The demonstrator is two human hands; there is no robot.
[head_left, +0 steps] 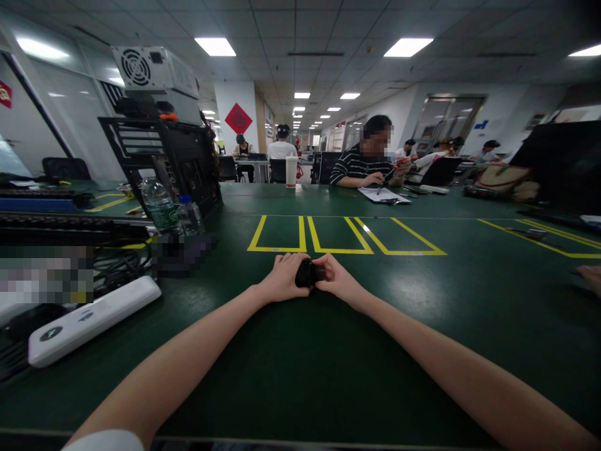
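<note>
A small black object [305, 274] of a kind I cannot make out is held between my two hands, low over the green table [300, 369]. My left hand [283, 277] is closed around its left side, with the thumb along the near edge. From the other side, the fingertips and thumb of my right hand [337, 280] pinch its right end, which looks dark brown or translucent. The fingers cover much of it. Just beyond my hands, yellow tape outlines [277, 249] mark the tabletop.
At left stand a black computer case [188, 163], water bottles [159, 203] and a white power strip [96, 321] with cables. A white cup [291, 172] is at the back. Across the table a person [359, 163] sits by a clipboard [382, 195]. Another person's hand [590, 275] shows at the right edge.
</note>
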